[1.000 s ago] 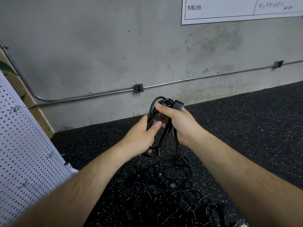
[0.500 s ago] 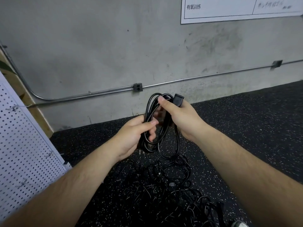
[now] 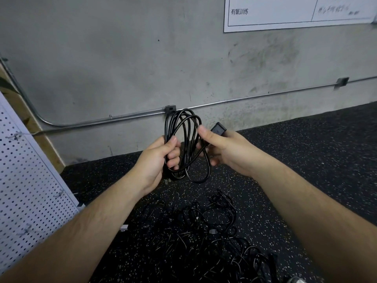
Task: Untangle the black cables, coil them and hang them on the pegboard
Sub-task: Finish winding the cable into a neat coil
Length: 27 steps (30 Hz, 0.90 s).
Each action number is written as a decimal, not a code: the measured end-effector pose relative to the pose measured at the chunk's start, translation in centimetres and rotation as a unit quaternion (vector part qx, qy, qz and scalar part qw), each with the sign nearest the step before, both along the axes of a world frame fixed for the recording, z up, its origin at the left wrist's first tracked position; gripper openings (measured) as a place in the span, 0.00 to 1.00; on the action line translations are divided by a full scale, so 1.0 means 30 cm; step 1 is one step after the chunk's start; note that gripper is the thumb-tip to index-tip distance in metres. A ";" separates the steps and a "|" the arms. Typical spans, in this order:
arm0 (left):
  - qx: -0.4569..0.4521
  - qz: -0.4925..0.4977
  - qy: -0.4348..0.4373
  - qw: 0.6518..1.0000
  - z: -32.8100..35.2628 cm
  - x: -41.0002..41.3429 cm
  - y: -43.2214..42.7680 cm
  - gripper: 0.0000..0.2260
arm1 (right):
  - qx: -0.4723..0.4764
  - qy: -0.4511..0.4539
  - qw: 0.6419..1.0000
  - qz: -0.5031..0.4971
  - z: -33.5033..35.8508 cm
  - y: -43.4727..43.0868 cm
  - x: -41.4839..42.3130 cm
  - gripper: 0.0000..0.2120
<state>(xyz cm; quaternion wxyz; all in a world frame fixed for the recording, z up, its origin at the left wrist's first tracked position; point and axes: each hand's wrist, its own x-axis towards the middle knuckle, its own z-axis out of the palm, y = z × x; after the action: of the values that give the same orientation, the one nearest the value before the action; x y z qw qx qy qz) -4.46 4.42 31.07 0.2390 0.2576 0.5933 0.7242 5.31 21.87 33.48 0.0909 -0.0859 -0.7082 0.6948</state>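
Left hand point(image 3: 157, 160): grip clamped round the left side of the coiled cable point(image 3: 168, 127), fingers curled through the loops, thumb pressed on the strands. Right hand point(image 3: 228, 152): just right of the coil, grip pinched on its right-side strands between thumb and fingers. Black connector point(image 3: 218, 129) stuck up behind that thumb, right of the coil's top. Couldn't tell if the hand itself gripped it or it only lay across the knuckles.

Coil was held upright in mid-air between both hands. It had several loops, roughly oval, with the bottom loops hanging free below the fingers.

Relative to the coil:
- Below and nearer the camera: tangled cable pile point(image 3: 204, 237) on the speckled black floor point(image 3: 306, 160), well apart from the coil, no strand visibly linking them.
- Far left and lower: white pegboard point(image 3: 30, 180), leaning, with a few wire hooks point(image 3: 14, 136) on it and nothing hung.
- Behind: concrete wall with a metal conduit point(image 3: 122, 117) running across. Its junction box point(image 3: 170, 108) sat right at the coil's top edge in view.
- Up and right: white sign point(image 3: 285, 13) on the wall, partly cut off by the frame.
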 end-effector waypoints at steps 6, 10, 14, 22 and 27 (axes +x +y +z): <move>0.014 0.020 -0.007 1.000 0.007 -0.014 -0.015 0.09 | -0.098 0.016 0.995 0.023 -0.021 0.045 0.002 0.10; -0.009 0.021 0.019 1.000 -0.002 -0.010 -0.013 0.09 | -0.040 0.005 0.999 -0.006 -0.028 0.035 -0.006 0.09; -0.018 0.027 0.024 0.999 -0.009 0.005 0.000 0.09 | -0.022 0.012 0.999 -0.022 -0.030 0.022 -0.011 0.08; -0.062 0.081 0.074 0.992 -0.033 -0.004 0.016 0.08 | -0.114 0.017 0.993 -0.017 -0.021 0.011 -0.011 0.09; -0.090 0.085 0.061 0.990 -0.048 -0.007 0.021 0.13 | -0.152 0.029 0.988 -0.012 -0.026 -0.002 -0.017 0.10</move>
<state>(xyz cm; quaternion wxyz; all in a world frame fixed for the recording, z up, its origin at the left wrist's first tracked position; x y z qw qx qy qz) -4.66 5.06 29.63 0.1625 0.2274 0.6894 0.6683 4.80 21.82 32.69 0.1054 -0.0873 -0.5908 0.7952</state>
